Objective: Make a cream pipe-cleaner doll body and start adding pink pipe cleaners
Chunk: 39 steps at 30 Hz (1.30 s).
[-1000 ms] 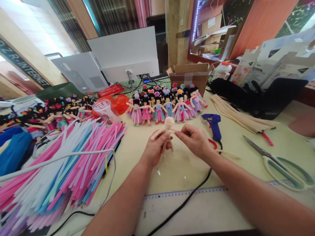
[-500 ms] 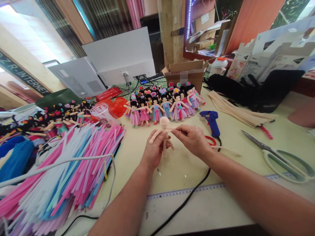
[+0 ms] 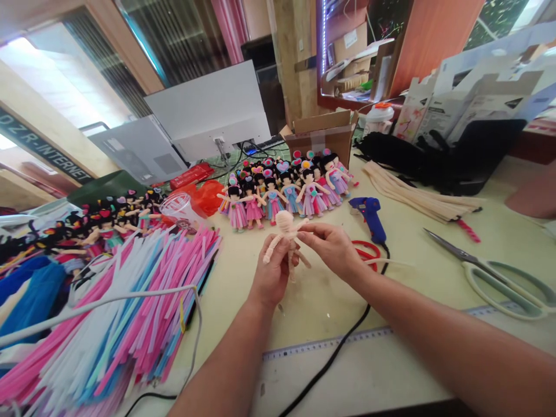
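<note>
A cream doll body [image 3: 285, 223], wound from fuzzy pipe cleaner, is held upright above the table in front of me. My left hand [image 3: 273, 263] is closed around its torso, with the doll's legs hanging below the fingers. With thumb and forefinger, my right hand [image 3: 326, 246] pinches the doll at the base of the arm on the right. Part of the torso is hidden behind my fingers. A blue glue gun [image 3: 369, 217] lies just beyond my right hand, beside a red ring-shaped item [image 3: 367, 252].
Finished dolls [image 3: 278, 194] stand in rows behind the work. Pink, white and blue pipe cleaners [image 3: 130, 301] are heaped at left. To the right lie scissors [image 3: 486, 272] and cream pipe cleaners [image 3: 417, 191]. A black cord [image 3: 334, 353] crosses the ruler strip [image 3: 313, 346] in front.
My right fingers have slid along the doll's arm from its end toward the body, and the arm now points upward. The doll has shifted slightly left, and the camera view has moved slightly.
</note>
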Each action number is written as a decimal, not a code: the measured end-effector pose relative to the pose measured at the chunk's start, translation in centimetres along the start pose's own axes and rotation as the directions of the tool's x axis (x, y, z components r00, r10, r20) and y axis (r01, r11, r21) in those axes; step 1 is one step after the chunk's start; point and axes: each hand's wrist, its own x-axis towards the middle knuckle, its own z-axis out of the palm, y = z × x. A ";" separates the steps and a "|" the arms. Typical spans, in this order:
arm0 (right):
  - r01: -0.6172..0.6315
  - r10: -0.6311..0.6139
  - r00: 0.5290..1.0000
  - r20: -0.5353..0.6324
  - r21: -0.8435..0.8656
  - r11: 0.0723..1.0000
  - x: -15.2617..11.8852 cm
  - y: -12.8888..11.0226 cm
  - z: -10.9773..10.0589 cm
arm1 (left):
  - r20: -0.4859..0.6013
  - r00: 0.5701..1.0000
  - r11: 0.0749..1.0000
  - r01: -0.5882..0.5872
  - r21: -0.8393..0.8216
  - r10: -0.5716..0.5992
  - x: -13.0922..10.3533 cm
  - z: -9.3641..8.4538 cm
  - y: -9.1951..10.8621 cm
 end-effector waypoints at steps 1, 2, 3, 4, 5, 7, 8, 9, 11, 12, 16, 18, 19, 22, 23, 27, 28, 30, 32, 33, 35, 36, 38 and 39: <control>-0.011 0.011 1.000 0.015 0.033 0.999 0.1 0.1 0.0 | 0.003 1.000 1.000 -0.002 -0.001 0.002 0.0 0.0 0.0; -0.026 0.025 0.999 0.026 0.058 0.998 0.1 0.1 0.0 | 0.007 1.000 1.000 -0.003 0.000 0.003 0.0 0.0 0.0; -0.044 0.041 0.999 0.031 0.073 0.996 0.2 0.2 0.0 | 0.011 1.000 1.000 -0.004 0.000 0.004 0.0 0.0 -0.1; -0.063 0.060 0.998 0.034 0.079 0.995 0.2 0.3 0.0 | 0.013 1.000 1.000 -0.003 -0.001 0.003 0.0 0.1 -0.1; -0.080 0.078 0.996 0.034 0.079 0.994 0.2 0.4 0.0 | 0.013 1.000 1.000 0.000 -0.003 0.000 0.0 0.1 -0.1; -0.102 0.100 0.995 0.027 0.079 0.992 0.2 0.5 0.0 | 0.011 1.000 1.000 0.020 -0.007 -0.020 -0.1 0.1 -0.2; -0.102 0.100 0.995 0.022 0.086 0.991 0.2 0.6 0.1 | 0.011 0.999 0.999 0.035 -0.011 -0.035 -0.1 0.1 -0.2; -0.094 0.093 0.996 0.015 0.100 0.990 0.2 0.6 0.2 | 0.015 0.999 0.999 0.048 -0.018 -0.048 -0.1 0.1 -0.2; -0.078 0.078 0.997 0.003 0.147 0.986 0.2 0.5 0.3 | 0.029 0.998 0.997 0.064 -0.037 -0.063 -0.2 0.2 -0.2; -0.076 0.076 0.997 0.003 0.177 0.981 0.2 0.5 0.4 | 0.035 0.997 0.997 0.066 -0.046 -0.064 -0.2 0.2 -0.2; -0.116 0.115 0.993 0.018 0.277 0.954 0.1 -0.3 0.5 | 0.049 0.995 0.994 0.087 -0.068 -0.084 -0.3 0.2 0.0; -0.149 0.148 0.989 0.027 0.281 0.948 0.0 -0.8 0.4 | 0.061 0.993 0.991 0.107 -0.075 -0.103 -0.4 0.1 0.1; -0.171 0.168 0.985 0.036 0.278 0.945 0.0 -1.0 0.3 | 0.069 0.992 0.991 0.115 -0.075 -0.110 -0.4 0.0 0.1; -0.234 0.219 0.972 0.083 0.281 0.931 -0.1 -1.7 0.0 | 0.098 0.987 0.989 0.134 -0.061 -0.128 -0.5 -0.2 0.2; -0.249 0.228 0.968 0.104 0.291 0.924 -0.2 -1.8 -0.2 | 0.107 0.985 0.989 0.140 -0.057 -0.133 -0.5 -0.2 0.2; -0.294 0.243 0.950 0.194 0.308 0.905 -0.2 -2.0 -0.7 | 0.151 0.975 0.983 0.175 -0.051 -0.166 -0.7 -0.2 0.4; -0.304 0.245 0.945 0.217 0.307 0.902 -0.1 -2.0 -0.8 | 0.162 0.971 0.981 0.188 -0.049 -0.178 -0.8 -0.2 0.5; -0.319 0.244 0.936 0.255 0.312 0.895 -0.1 -1.9 -1.0 | 0.182 0.962 0.976 0.213 -0.046 -0.201 -0.9 -0.2 0.6; -0.330 0.243 0.928 0.282 0.321 0.888 0.0 -1.8 -1.2 | 0.208 0.953 0.971 0.234 -0.047 -0.219 -0.9 -0.2 0.8; -0.334 0.242 0.924 0.295 0.322 0.886 0.0 -1.9 -1.3 | 0.221 0.949 0.969 0.240 -0.050 -0.224 -0.9 -0.2 0.8; -0.335 0.235 0.920 0.314 0.317 0.887 -0.1 -1.9 -1.4 | 0.243 0.942 0.967 0.249 -0.052 -0.230 -1.0 -0.3 0.9; -0.332 0.230 0.918 0.323 0.310 0.891 -0.1 -2.0 -1.4 | 0.249 0.940 0.966 0.254 -0.051 -0.234 -0.9 -0.3 0.9; -0.314 0.212 0.921 0.326 0.304 0.899 -0.2 -2.0 -1.3 | 0.247 0.936 0.962 0.269 -0.050 -0.249 -0.8 -0.4 0.8; -0.301 0.201 0.926 0.320 0.303 0.904 -0.3 -2.0 -1.3 | 0.241 0.935 0.958 0.281 -0.052 -0.261 -0.7 -0.5 0.7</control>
